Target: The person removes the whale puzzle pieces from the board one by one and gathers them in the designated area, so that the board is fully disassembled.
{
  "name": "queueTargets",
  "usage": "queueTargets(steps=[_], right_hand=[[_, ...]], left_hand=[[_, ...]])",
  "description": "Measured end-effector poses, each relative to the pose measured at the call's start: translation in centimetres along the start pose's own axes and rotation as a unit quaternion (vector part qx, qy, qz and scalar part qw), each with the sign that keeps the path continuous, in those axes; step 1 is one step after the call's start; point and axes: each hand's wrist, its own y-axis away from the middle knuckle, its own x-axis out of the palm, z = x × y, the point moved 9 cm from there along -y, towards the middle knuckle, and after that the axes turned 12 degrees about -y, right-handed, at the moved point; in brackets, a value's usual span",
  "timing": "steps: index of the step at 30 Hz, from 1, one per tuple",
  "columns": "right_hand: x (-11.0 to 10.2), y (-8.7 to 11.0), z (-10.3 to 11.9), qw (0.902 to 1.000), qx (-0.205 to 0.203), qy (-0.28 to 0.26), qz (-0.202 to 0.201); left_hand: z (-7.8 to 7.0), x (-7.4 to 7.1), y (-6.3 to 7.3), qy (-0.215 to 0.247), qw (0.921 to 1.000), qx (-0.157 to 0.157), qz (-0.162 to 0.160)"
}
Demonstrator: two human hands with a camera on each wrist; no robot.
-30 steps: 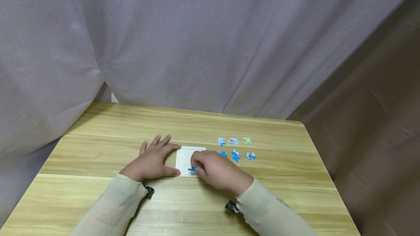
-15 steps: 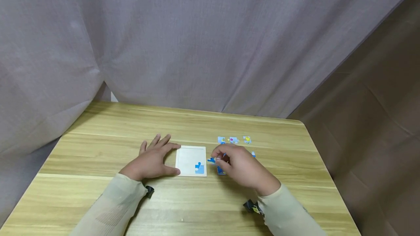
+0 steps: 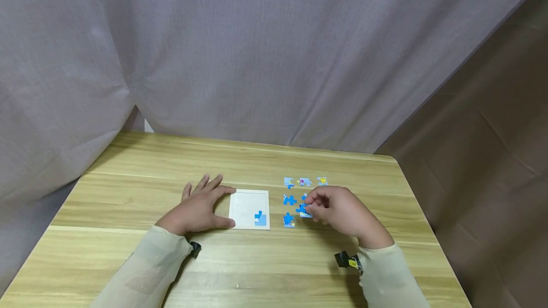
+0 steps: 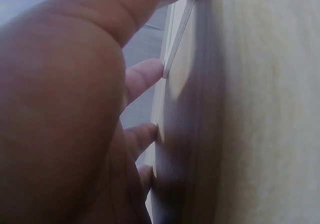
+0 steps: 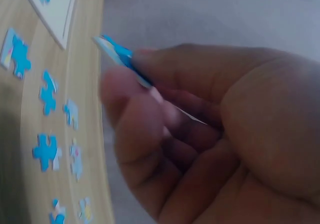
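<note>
A shallow white puzzle tray (image 3: 246,203) lies on the table, a light-and-dark-blue jigsaw piece (image 3: 260,219) in its near right corner. My left hand (image 3: 197,209) has spread, fairly straight fingers; its thumb and index fingertips touch the tray's left edge. In the left wrist view the index fingertip (image 4: 147,73) meets the tray's corner. To the right of the tray, my right hand (image 3: 344,213) pinches a blue jigsaw piece (image 5: 117,52) between thumb and fingertips. The piece is tilted above the table, partly covered by the fingers.
Several loose jigsaw pieces lie in rows right of the tray, among them a yellow-flower piece (image 3: 322,181), a blue piece (image 3: 289,200) and a nearer blue piece (image 3: 288,220). Grey cloth (image 3: 239,61) hangs behind the wooden table (image 3: 239,270).
My right hand has moved right from the tray, leaving a piece in its corner, then further right over the loose pieces, with a blue piece in its fingers. My left hand stays put.
</note>
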Motion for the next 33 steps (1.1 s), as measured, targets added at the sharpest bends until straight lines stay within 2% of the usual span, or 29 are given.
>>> queueTargets(steps=[8,16,27,33], right_hand=[[-0.1,-0.3,-2.9,0.9978,0.04,-0.034,0.04],[0.8,-0.8,-5.4,0.9958,0.052,-0.037,0.065],[1.2,-1.3,-6.8,0.9958,0.057,-0.019,0.07],[1.3,-1.5,-7.1,0.9969,0.046,-0.003,0.064]], left_hand=[[0.0,0.0,-0.1,-0.003,1.0,0.001,-0.002],[0.0,0.0,-0.1,-0.001,1.0,0.002,-0.002],[0.0,0.1,0.0,-0.002,1.0,0.003,-0.004],[0.0,0.0,0.0,-0.001,1.0,0.002,-0.008]])
